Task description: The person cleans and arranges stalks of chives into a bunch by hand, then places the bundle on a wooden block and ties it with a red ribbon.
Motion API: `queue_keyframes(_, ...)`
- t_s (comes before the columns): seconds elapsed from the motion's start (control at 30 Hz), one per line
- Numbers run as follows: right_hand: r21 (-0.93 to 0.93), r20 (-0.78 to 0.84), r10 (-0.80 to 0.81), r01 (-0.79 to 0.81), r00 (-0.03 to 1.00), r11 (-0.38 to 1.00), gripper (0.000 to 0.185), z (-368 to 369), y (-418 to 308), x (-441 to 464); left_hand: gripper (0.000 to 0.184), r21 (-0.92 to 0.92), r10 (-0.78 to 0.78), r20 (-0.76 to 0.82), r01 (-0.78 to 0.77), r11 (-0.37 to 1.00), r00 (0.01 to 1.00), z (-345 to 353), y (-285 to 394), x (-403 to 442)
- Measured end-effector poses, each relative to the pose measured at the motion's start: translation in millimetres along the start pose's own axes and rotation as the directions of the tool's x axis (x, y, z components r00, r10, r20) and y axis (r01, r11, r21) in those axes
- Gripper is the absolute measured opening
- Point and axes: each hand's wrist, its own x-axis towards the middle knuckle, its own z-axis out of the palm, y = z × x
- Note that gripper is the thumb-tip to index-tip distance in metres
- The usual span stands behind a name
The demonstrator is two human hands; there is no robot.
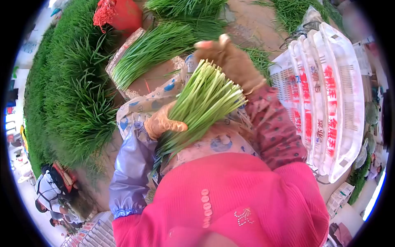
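Note:
A bundle of garlic chives (205,94) lies slanting across my lap, its pale cut ends pointing up and to the right. My left hand (164,122), in a thin orange glove, is wrapped around the bundle's lower part with the thumb across the stalks. My right hand (230,64), in a brown glove with bare fingertips, is raised just beyond the cut ends, its fingers apart. Whether its palm touches the stalks I cannot tell. Past my knees, more loose chives (154,49) rest on a low patterned board (158,74).
A tall bank of chives (76,90) runs along the left, with a red bag (121,16) at its far end. Stacked white plastic crates (341,99) stand on the right. Further chives (187,7) lie ahead. Another person (49,191) is at lower left.

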Motion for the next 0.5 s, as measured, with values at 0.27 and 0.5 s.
queue_keyframes(0.27, -0.952, 0.148, -0.414, 0.243, 0.898, 0.187, 0.03, 63, -27, -58, 0.078, -0.174, 0.076, -0.235, -0.119, 0.978, 0.969, 13, -12, -6)
queue_keyframes(0.5, -0.959, 0.028, -0.544, 0.176, 0.838, 0.221, 0.024, 48, 31, -42, 0.078, -0.065, 0.108, -0.376, -0.142, 0.988, 0.92, 22, -26, -8)
